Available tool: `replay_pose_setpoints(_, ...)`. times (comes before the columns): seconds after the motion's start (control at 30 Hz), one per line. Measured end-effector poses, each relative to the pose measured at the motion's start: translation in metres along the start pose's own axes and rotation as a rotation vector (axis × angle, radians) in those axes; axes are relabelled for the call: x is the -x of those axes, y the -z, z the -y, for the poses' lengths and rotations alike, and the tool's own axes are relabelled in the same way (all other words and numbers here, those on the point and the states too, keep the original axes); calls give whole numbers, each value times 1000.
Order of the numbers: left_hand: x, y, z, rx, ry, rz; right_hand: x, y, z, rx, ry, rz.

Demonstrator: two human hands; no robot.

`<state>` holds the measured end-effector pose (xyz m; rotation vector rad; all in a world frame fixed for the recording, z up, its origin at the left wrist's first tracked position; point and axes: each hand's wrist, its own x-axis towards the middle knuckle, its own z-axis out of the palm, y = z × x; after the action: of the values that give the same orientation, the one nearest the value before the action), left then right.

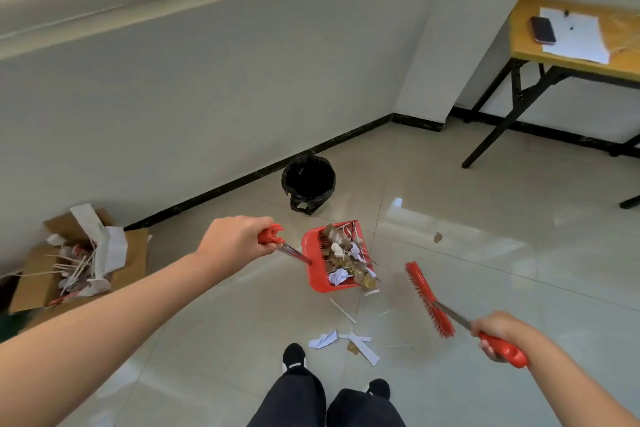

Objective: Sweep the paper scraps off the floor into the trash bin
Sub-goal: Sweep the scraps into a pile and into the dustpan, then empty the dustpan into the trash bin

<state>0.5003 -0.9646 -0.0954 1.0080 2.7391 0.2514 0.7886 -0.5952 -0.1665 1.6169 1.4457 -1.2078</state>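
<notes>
— Loaded red dustpan (334, 258) low over the floor (485, 218), just short of the black-lined trash bin (308, 182); left hand (235, 236) wrapped round its handle. Keep it level!

— Mouth faces right; the broom (428, 298) head runs near-to-far, right hand (498, 334) clenched on the grip. Paper scraps (346, 340) wait by the shoes.

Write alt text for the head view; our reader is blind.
Left hand holds a red dustpan full of scraps, right hand a red broom. More paper scraps lie on the floor; a black-lined bin stands by the wall.
</notes>
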Motion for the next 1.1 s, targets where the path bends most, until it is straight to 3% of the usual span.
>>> replay_pose_setpoints(0.33,-14,90,-18,194,176,-209,2,12,-6,154,-17,110)
replay_pose_setpoints(0.47,2,102,9,448,345,-259,1,0,-6,222,-10,134)
replay_pose_setpoints(0.77,38,73,39,847,682,-455,0,-24,4,260,37,120)
replay_pose_setpoints(1.1,39,17,66,1047,945,-535,15,-45,23,411,62,58)
